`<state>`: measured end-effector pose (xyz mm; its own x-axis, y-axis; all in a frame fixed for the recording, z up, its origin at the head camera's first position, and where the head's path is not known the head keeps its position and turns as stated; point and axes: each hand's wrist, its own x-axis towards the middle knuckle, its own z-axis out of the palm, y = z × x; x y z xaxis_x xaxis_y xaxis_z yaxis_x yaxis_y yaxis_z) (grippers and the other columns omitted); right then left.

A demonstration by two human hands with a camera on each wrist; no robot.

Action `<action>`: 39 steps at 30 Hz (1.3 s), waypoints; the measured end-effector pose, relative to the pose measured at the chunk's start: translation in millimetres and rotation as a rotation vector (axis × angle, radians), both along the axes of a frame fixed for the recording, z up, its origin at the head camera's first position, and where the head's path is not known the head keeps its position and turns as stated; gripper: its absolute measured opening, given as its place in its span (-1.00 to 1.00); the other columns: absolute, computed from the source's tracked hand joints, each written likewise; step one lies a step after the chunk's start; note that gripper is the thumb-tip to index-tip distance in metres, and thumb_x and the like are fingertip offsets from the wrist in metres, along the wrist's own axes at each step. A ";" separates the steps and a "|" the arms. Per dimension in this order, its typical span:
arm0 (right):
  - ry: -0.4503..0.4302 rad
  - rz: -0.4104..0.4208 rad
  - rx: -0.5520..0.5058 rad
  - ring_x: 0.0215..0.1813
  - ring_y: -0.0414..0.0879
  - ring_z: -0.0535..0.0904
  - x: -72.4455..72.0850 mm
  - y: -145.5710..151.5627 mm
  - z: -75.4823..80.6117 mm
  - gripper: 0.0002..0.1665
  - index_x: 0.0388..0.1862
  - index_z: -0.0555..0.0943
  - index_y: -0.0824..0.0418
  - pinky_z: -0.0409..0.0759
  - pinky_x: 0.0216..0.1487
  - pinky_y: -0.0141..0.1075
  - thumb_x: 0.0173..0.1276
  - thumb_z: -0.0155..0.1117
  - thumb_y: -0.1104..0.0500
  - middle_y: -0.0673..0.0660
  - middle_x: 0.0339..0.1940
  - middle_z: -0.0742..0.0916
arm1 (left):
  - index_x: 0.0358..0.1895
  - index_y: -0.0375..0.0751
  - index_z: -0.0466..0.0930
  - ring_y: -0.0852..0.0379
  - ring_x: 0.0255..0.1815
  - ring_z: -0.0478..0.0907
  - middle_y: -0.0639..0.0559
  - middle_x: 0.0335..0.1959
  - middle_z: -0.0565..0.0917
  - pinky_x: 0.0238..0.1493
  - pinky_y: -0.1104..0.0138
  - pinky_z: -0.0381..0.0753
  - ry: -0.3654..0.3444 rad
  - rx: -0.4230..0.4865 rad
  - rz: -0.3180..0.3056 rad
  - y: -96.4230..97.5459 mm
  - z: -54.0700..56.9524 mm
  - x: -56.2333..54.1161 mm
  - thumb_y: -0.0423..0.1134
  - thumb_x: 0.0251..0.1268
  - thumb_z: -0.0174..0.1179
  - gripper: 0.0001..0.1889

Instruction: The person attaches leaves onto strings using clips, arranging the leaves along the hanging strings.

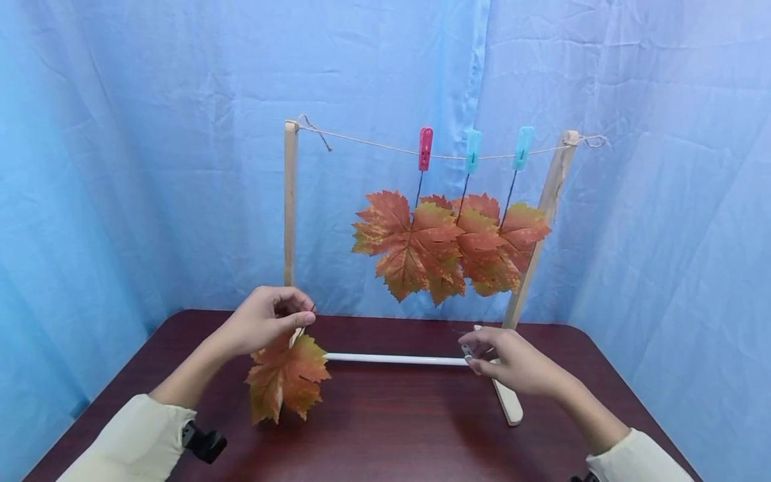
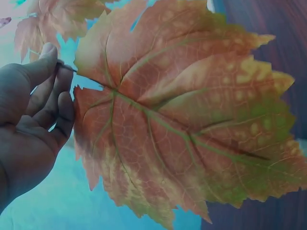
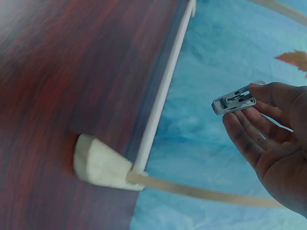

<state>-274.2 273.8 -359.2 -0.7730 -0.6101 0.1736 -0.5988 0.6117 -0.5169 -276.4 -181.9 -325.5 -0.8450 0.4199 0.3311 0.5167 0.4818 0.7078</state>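
My left hand (image 1: 269, 320) pinches the thin stem of an orange and green artificial maple leaf (image 2: 192, 110), which hangs below the fingers in front of the stand's left post. Between the thumb and fingers of my right hand (image 1: 512, 358) is a grey clothespin (image 3: 234, 101), held over the right foot of the stand. On the string (image 1: 373, 142) above, one red clothespin (image 1: 425, 148) and two light blue clothespins (image 1: 472, 152) grip the stems of similar leaves (image 1: 409, 244). These hanging leaves overlap one another toward the right post.
The wooden stand has a left post (image 1: 290, 201), a right post (image 1: 545, 207) and a white crossbar (image 1: 391, 359) low between them. Its right foot (image 1: 508, 402) rests on the dark red table (image 1: 385, 428). Blue curtains (image 1: 199, 134) surround the table's back and sides.
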 end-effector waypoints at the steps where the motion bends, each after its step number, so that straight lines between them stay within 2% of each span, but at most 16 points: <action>1: 0.008 0.002 0.004 -0.07 -0.23 0.69 0.1 -2.7 2.4 -0.60 0.25 0.60 0.24 0.69 -0.02 -0.23 0.46 0.34 0.27 -0.10 -0.11 0.72 | -0.15 -0.11 0.72 0.08 -0.40 0.60 0.07 -0.36 0.73 -0.41 0.30 0.56 0.007 0.009 0.007 3.7 1.7 -1.4 -0.18 0.43 0.33 -0.90; 6: 0.016 0.009 0.009 -0.05 -0.24 0.69 -0.3 -15.4 15.6 -0.59 0.27 0.60 0.22 0.69 0.02 -0.22 0.48 0.33 0.25 -0.12 -0.08 0.73 | -0.17 -0.13 0.73 0.04 -0.45 0.62 0.07 -0.40 0.72 -0.44 0.29 0.59 0.064 0.071 0.062 20.8 9.6 -6.4 -0.24 0.42 0.34 -0.94; 11: 0.045 0.046 0.003 -0.05 -0.22 0.69 -2.1 -27.8 27.9 -0.59 0.28 0.60 0.22 0.69 0.00 -0.24 0.48 0.34 0.25 -0.07 -0.08 0.74 | -0.17 -0.14 0.75 0.06 -0.47 0.63 0.03 -0.40 0.74 -0.43 0.27 0.60 0.129 0.096 0.113 34.9 16.5 -10.8 -0.22 0.40 0.35 -0.92; 16: 0.041 0.079 -0.017 -0.05 -0.22 0.70 -2.3 -42.2 42.8 -0.57 0.31 0.58 0.21 0.69 -0.02 -0.28 0.49 0.33 0.24 -0.07 -0.09 0.74 | -0.19 -0.14 0.76 0.05 -0.50 0.59 -0.02 -0.42 0.74 -0.47 0.29 0.54 0.139 0.131 0.131 45.6 25.1 -14.2 -0.21 0.38 0.37 -0.91; 19: 0.045 0.095 -0.030 -0.06 -0.22 0.70 -1.1 -51.0 56.0 -0.55 0.33 0.56 0.22 0.69 -0.01 -0.28 0.49 0.33 0.25 -0.08 -0.11 0.74 | -0.18 -0.17 0.76 0.03 -0.52 0.55 -0.05 -0.43 0.73 -0.50 0.30 0.52 0.133 0.170 0.136 51.3 32.0 -17.7 -0.21 0.38 0.37 -0.89; 26: 0.144 0.140 -0.063 -0.05 -0.19 0.72 -2.1 -71.3 91.3 -0.52 0.32 0.56 0.30 0.68 0.07 -0.22 0.45 0.36 0.30 0.02 -0.11 0.77 | -0.15 -0.21 0.76 0.03 -0.47 0.58 -0.06 -0.38 0.75 -0.46 0.31 0.54 0.123 0.223 0.143 58.1 46.4 -29.1 -0.20 0.41 0.35 -0.85; 35: 0.171 0.132 -0.121 -0.02 -0.10 0.75 -7.7 -94.6 133.8 -0.54 0.29 0.59 0.32 0.72 -0.04 -0.20 0.44 0.37 0.30 0.05 -0.09 0.80 | -0.09 -0.19 0.74 -0.03 -0.30 0.69 -0.13 -0.26 0.78 -0.39 0.30 0.55 0.165 0.234 0.158 67.7 65.9 -38.4 -0.11 0.44 0.32 -0.78; 39: 0.197 0.116 -0.136 -0.04 -0.11 0.76 -10.3 -102.9 152.0 -0.55 0.27 0.61 0.30 0.71 -0.02 -0.16 0.42 0.40 0.29 0.05 -0.11 0.80 | -0.09 -0.18 0.74 0.00 -0.31 0.69 -0.10 -0.27 0.78 -0.39 0.29 0.54 0.206 0.228 0.173 75.0 76.9 -42.7 -0.11 0.44 0.32 -0.79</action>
<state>-284.5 170.9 -207.3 -0.6429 -0.6534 0.3997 -0.7578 0.4665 -0.4563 -319.1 -106.9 -248.5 -0.8025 0.1721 0.5712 0.5849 0.4157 0.6965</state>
